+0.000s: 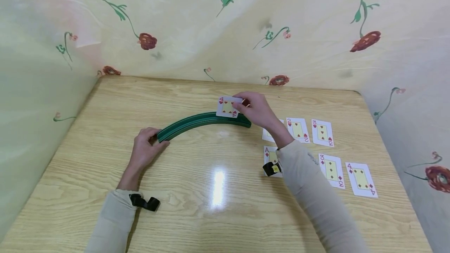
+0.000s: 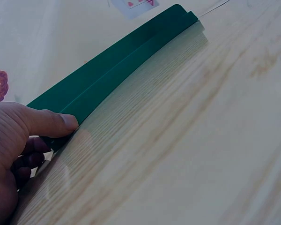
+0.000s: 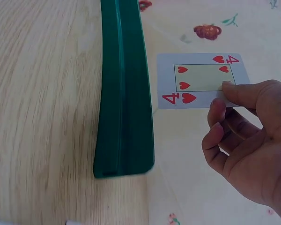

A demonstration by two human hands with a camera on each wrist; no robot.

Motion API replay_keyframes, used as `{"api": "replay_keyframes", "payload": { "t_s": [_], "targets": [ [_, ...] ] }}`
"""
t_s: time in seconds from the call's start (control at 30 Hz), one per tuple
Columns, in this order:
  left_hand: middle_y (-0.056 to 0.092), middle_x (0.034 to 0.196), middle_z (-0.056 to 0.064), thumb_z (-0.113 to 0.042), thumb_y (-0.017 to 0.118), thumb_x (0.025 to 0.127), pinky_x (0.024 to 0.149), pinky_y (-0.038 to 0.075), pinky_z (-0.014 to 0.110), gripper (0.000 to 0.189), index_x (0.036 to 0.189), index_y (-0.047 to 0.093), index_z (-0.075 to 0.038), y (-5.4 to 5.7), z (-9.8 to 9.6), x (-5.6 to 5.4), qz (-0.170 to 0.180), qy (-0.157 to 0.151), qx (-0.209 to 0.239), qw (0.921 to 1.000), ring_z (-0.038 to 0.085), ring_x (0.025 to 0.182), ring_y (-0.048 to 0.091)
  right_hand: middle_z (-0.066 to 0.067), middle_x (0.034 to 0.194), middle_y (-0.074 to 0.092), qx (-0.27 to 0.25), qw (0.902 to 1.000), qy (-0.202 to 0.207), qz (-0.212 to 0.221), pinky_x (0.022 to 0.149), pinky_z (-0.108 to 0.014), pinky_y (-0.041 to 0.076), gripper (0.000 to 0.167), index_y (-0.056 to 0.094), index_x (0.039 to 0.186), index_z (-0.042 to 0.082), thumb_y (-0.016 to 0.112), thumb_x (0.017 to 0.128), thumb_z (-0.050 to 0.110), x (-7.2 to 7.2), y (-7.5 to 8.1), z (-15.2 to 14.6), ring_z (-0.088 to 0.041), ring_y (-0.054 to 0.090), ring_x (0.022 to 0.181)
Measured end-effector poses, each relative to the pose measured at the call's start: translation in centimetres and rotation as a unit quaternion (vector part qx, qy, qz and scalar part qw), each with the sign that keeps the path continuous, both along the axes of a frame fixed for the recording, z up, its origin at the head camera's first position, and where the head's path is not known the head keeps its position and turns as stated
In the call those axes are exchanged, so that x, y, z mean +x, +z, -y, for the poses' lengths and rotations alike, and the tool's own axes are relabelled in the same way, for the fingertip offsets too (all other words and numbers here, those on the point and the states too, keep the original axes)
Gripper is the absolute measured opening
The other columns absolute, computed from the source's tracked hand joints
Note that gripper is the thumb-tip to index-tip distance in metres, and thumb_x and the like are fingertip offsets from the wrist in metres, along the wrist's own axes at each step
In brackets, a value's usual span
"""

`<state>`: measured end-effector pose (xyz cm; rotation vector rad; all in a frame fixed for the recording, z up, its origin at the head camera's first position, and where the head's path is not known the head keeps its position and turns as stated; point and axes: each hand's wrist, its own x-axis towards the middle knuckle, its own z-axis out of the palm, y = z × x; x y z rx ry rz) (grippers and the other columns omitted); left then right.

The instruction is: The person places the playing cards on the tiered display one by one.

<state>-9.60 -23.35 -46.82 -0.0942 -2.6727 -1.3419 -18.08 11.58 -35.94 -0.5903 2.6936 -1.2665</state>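
Note:
A curved green card holder [image 1: 197, 122] stands on the wooden table, with a groove along its length. My left hand [image 1: 145, 147] grips its left end between thumb and fingers, as the left wrist view also shows with the thumb [image 2: 68, 123] on the front face. My right hand [image 1: 258, 108] pinches a four of hearts [image 3: 203, 77] by one edge, thumb on its face. In the head view the card appears over the holder's right part; in the right wrist view it is apart from the holder, beside it.
Right of the holder lie face-up cards in two rows: a two of hearts [image 1: 298, 130], three of hearts [image 1: 322, 132], ace of diamonds [image 1: 268, 152], three of diamonds [image 1: 331, 170] and four of diamonds [image 1: 361, 179]. My right arm partly covers some. Flowered cloth [image 1: 183, 22] hangs around the table.

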Motion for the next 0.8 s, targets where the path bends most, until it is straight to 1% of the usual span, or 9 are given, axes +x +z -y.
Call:
{"api": "replay_keyframes", "payload": {
  "t_s": [0.13, 0.3, 0.57, 0.8],
  "targets": [
    [0.07, 0.106, 0.019, -0.005, 0.082, 0.08, 0.08, 0.038, 0.012, 0.033, 0.111, 0.072, 0.002, -0.1, 0.0, 0.0, -0.001, -0.001, 0.003, 1.0, 0.015, 0.098, 0.049, -0.017, 0.112, 0.072, -0.002, 0.9999, 0.012, 0.0, 0.07, -0.027, 0.046, 0.025, 0.07, 0.12, 0.001, 0.062, 0.099, 0.012, -0.1, -0.1, 1.1, -0.025, 0.062, 0.086],
    [0.07, 0.106, 0.019, -0.005, 0.082, 0.08, 0.08, 0.038, 0.01, 0.034, 0.112, 0.072, 0.002, -0.1, 0.0, 0.0, -0.007, -0.003, 0.003, 1.0, 0.014, 0.098, 0.049, -0.017, 0.109, 0.073, -0.01, 0.9996, 0.026, -0.007, 0.07, -0.028, 0.047, 0.023, 0.071, 0.117, -0.001, 0.063, 0.099, 0.011, -0.2, -0.1, 2.3, -0.025, 0.062, 0.084],
    [0.069, 0.106, 0.02, -0.005, 0.082, 0.08, 0.08, 0.038, 0.016, 0.034, 0.112, 0.072, 0.003, 0.0, 0.0, 0.0, 0.003, 0.001, -0.004, 1.0, 0.016, 0.098, 0.05, -0.016, 0.109, 0.073, -0.014, 0.9987, 0.049, -0.002, 0.071, -0.027, 0.048, 0.023, 0.072, 0.117, 0.001, 0.064, 0.098, 0.012, -0.4, -0.1, 4.3, -0.025, 0.064, 0.085],
    [0.069, 0.106, 0.02, -0.006, 0.082, 0.081, 0.081, 0.039, 0.019, 0.034, 0.113, 0.072, 0.002, 0.0, 0.0, -0.1, 0.007, 0.002, -0.006, 1.0, 0.019, 0.099, 0.051, -0.015, 0.112, 0.073, -0.009, 0.9982, 0.058, 0.01, 0.069, -0.024, 0.047, 0.024, 0.071, 0.119, 0.002, 0.064, 0.098, 0.012, -0.3, -0.1, 6.0, -0.024, 0.063, 0.087]
  ]
}}
